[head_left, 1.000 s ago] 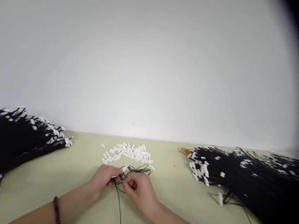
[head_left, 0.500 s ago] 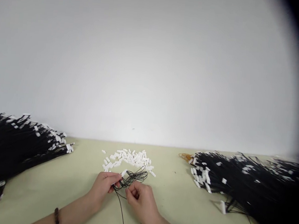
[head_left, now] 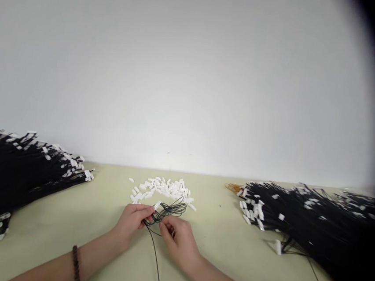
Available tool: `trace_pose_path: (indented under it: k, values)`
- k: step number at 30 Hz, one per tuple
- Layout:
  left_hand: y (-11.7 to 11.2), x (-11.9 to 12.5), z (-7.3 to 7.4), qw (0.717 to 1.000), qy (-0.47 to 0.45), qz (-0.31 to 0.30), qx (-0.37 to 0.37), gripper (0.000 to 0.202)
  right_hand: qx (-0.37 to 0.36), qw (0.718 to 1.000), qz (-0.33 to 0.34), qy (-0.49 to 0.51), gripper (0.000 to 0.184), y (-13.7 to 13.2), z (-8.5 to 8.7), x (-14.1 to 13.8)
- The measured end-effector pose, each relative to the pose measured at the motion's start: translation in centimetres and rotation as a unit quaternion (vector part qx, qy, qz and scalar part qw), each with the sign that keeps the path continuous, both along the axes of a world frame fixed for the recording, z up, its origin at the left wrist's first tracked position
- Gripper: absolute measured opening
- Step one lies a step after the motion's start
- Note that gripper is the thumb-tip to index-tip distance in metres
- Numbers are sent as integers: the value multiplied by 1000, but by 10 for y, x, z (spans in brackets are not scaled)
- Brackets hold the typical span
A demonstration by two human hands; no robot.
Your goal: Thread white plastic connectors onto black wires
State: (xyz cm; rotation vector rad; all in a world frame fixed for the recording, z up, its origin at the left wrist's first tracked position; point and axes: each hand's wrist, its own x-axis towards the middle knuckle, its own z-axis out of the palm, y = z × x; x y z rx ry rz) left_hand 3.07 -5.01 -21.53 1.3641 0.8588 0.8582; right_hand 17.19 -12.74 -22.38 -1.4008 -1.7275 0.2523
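I see left hand (head_left: 133,219) and right hand (head_left: 179,240) both pinch the wire (head_left: 172,210), facing the table's (head_left: 217,240) far edge; pull softly, it can snag

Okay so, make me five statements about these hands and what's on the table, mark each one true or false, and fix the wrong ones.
1. The left hand holds the looped black wire. True.
2. The right hand wears a glove. False; it is bare.
3. Small white pieces lie scattered on the table beyond the hands. True.
4. The dark bracelet is on the right wrist. False; the bracelet is around the left wrist.
5. A length of the black wire trails from the hands toward the bottom of the picture. True.
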Motion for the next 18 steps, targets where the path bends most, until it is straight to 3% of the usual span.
trace_pose_path:
  k: [18]
  values:
    - [-4, -2, 3, 1000, 6, -20, 9, 33, 18, 1000, -3, -21, 17, -1, 1, 0]
